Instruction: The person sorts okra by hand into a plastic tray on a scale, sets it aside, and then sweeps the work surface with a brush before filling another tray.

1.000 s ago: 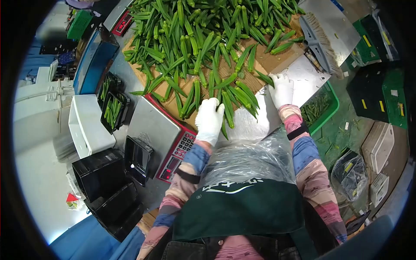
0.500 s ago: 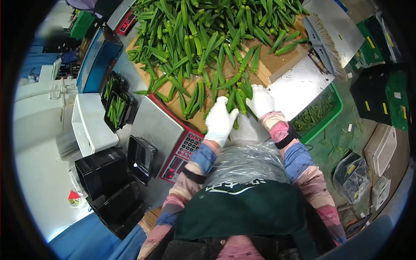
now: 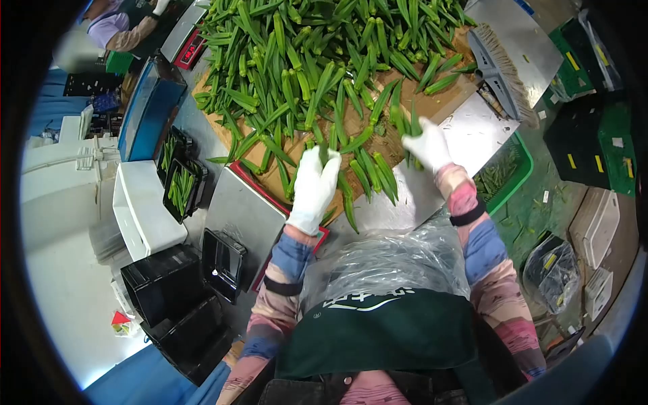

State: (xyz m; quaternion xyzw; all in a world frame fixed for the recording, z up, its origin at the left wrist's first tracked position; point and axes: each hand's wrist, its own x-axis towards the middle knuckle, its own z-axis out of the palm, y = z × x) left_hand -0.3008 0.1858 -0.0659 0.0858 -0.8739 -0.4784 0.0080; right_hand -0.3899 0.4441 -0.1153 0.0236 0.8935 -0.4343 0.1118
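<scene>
A large heap of green okra (image 3: 290, 61) covers the cardboard on the work table. My left hand (image 3: 314, 189), in a white glove, is closed at the near edge of the heap with an okra pod between thumb and fingers. On the right, my gloved right hand (image 3: 429, 145) holds okra pods against its fingertips, above the cardboard. Several loose pods (image 3: 374, 177) lie between the two hands on the metal surface. The scale (image 3: 246, 216) with a red edge is left of my left hand, its keypad mostly hidden by my arm.
Black trays (image 3: 181, 185) of okra and an empty black tray (image 3: 223, 263) stand at left, near a white bin (image 3: 138, 202). At right are a grey brush (image 3: 501, 74) and a green basket (image 3: 516, 169). Another person (image 3: 118, 27) is at the upper left.
My left hand has moved left and down, over the scale's keypad side. My right hand has moved right and up, with pods at its fingers. Another person has come into view.
</scene>
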